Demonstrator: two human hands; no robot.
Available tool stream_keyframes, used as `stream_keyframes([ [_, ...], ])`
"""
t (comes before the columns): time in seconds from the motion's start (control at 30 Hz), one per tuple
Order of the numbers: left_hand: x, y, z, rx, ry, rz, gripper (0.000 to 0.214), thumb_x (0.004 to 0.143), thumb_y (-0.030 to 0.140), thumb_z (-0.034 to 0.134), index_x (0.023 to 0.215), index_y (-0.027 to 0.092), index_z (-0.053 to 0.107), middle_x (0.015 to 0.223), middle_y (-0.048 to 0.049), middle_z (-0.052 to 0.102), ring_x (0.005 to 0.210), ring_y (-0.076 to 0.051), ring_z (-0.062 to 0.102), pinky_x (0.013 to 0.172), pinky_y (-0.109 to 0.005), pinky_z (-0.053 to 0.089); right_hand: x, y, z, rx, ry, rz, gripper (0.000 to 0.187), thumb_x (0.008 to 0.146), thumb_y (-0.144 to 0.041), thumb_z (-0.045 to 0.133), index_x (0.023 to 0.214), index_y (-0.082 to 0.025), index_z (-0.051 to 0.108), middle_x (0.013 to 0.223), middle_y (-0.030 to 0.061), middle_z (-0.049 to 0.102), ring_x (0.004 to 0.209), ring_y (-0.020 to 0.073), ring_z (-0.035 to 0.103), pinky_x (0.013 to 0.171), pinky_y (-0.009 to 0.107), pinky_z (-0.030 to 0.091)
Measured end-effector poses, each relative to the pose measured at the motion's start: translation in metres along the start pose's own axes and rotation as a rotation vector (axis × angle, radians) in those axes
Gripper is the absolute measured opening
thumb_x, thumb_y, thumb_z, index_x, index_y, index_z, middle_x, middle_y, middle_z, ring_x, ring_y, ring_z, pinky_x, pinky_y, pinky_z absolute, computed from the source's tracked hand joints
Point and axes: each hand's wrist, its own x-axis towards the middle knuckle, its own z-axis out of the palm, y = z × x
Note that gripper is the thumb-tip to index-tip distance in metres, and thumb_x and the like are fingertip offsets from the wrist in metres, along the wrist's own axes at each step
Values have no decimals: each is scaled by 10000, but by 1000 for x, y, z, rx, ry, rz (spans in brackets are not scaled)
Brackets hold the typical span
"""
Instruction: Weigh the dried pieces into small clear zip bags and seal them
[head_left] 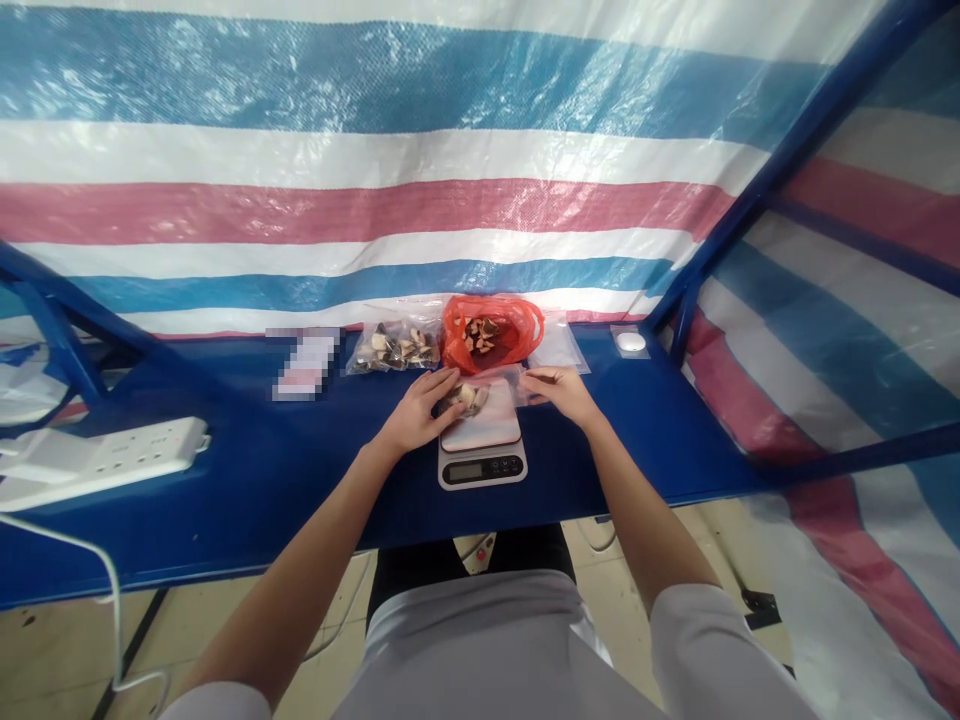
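A clear plastic bag (495,379) with pale and brown dried slices (471,398) lies on a white kitchen scale (480,436). My left hand (420,410) rests at the bag's left side, its fingers stretched out and the thumb apart, touching the plastic. At the bag's right end, my right hand (561,392) pinches the plastic edge between thumb and fingers. Just behind the scale stands an open red plastic bag (527,335) holding more dried slices (481,338). Whatever the scale's display reads is too small to make out.
Left of the red bag are filled clear bags (390,347). Flat clear bags (559,340) and a white rounded object (631,341) lie to the right. A white power strip (142,452) sits far left on the blue table (285,500). Striped sheeting (390,210) hangs behind.
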Motion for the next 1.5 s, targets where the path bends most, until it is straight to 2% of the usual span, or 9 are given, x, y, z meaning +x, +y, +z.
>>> stream_keyframes([
  [0.1,-6,-3,-4,91,59,6,556,954,484,533,1417,177,559,1463,-158,568,1391,-314,498,1188,-514,373,-2,1,-11,-47,91,-30,479,718,-606,774,929,-176,778,890,73,792,814,228,759,662,310,622],
  [0.17,-13,-7,-8,156,136,-32,517,992,474,456,1393,169,570,1431,-156,594,1359,-289,531,1165,-489,412,-4,4,-19,-162,171,-117,450,769,-608,730,923,-188,780,906,71,796,883,259,761,719,346,630],
  [0.23,-21,-13,-11,226,182,-77,505,1005,476,409,1344,157,604,1361,-159,641,1302,-284,576,1134,-483,443,-7,8,-24,-364,268,-235,366,828,-562,690,907,-217,787,948,55,799,933,269,756,808,372,623],
  [0.33,-31,-21,-14,342,143,-126,524,1000,485,381,1315,147,629,1326,-168,661,1268,-307,598,1125,-519,433,-12,17,-26,-735,378,-343,257,914,-448,619,985,-266,786,1081,36,786,982,250,744,896,373,594],
  [0.47,-39,-24,-13,516,39,-189,545,994,471,371,1377,160,604,1425,-168,603,1372,-338,518,1179,-579,339,-16,31,-18,-1092,310,-426,280,963,-334,552,1155,-256,741,1279,66,714,1226,255,644,1050,407,513],
  [0.57,-40,-20,-10,620,-26,-222,560,989,458,391,1428,159,571,1508,-166,528,1440,-359,438,1208,-591,275,-17,40,-13,-1229,260,-398,365,972,-333,545,1292,-221,677,1431,103,613,1386,294,514,1153,477,410],
  [0.67,-39,-17,-8,675,-81,-264,572,986,460,412,1472,181,530,1569,-155,451,1472,-383,385,1217,-604,241,-19,45,-10,-1283,237,-311,444,994,-384,508,1397,-224,605,1530,103,517,1455,317,428,1188,515,354],
  [0.83,-34,-14,-8,692,-138,-317,578,990,469,419,1515,233,468,1614,-129,379,1502,-383,330,1225,-610,213,-22,46,-8,-1324,197,-225,490,1010,-426,471,1460,-249,548,1572,83,464,1483,317,386,1220,535,292],
  [1.5,-33,-10,-9,757,-212,-357,585,1005,472,373,1544,249,412,1641,-110,328,1519,-357,301,1225,-591,222,-21,46,-8,-1348,169,-179,516,1028,-463,408,1502,-277,488,1602,58,421,1501,294,355,1229,525,267],
])
